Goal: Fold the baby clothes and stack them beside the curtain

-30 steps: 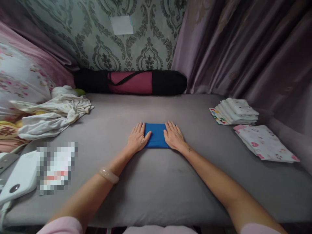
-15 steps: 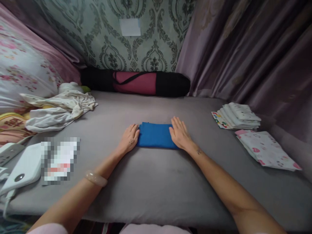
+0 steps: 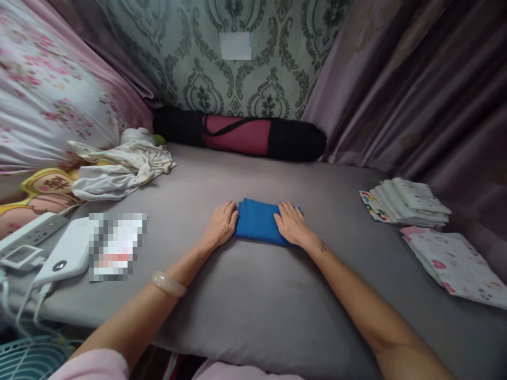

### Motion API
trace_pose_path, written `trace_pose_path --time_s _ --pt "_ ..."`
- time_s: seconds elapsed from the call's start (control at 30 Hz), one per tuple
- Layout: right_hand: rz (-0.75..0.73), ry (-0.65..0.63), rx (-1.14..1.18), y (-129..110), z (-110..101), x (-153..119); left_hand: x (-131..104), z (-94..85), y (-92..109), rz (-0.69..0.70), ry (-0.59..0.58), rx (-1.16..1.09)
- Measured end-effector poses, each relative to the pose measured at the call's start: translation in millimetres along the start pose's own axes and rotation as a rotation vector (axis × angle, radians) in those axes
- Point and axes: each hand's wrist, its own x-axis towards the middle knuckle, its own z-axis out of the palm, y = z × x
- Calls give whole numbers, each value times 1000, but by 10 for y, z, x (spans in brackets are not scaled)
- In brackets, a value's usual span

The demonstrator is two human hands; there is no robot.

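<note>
Blue cloth (image 3: 258,222): lay folded on grey sheet (image 3: 253,306), w/ long bag (image 3: 237,134) behind it.
L hand (image 3: 222,224): lay palm down at cloth's L edge, fingers extended, gripped nothing.
R hand (image 3: 292,225): rested flat on cloth's R end, fingers straight, also w/o grip.
White stack (image 3: 415,199): was well R of cloth.
White device (image 3: 73,247): was well L of cloth.

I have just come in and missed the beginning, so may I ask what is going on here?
Someone has a folded blue cloth between and under their bare hands, flat on a grey sheet. The left hand is at its left edge; the right hand lies over its right end, fingers extended. Farther right are a stack of pale folded cloths and a pink-patterned folded cloth. A crumpled pale cloth lies to the left.
</note>
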Motion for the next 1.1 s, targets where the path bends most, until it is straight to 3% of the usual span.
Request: trace_pose_path --time_s 0.13,0.27,0.4,0.57,0.63,0.73,0.9,1.1 --pt "-121 91 34 -409 -17 109 -6 -11 3 7 3 4" --pt "-159 60 57 -653 161 173 -7 -11 -9 34 27 1" --pt "-156 49 47 -646 254 183 -4 -10 -16 34 26 -10" --pt "-148 -31 63 -609 154 230 0 -15 -19 9 37 -61" --pt "-130 -58 76 -656 99 276 3 -14 -23 4 50 -89" --pt "-137 17 69 -811 81 340 10 -18 -28 -5 73 -125" --pt "-206 52 56 -1065 234 366 20 -52 -15 -24 84 -197" --pt "-230 -21 169 -1010 212 366 17 -73 -38 -5 48 -168"
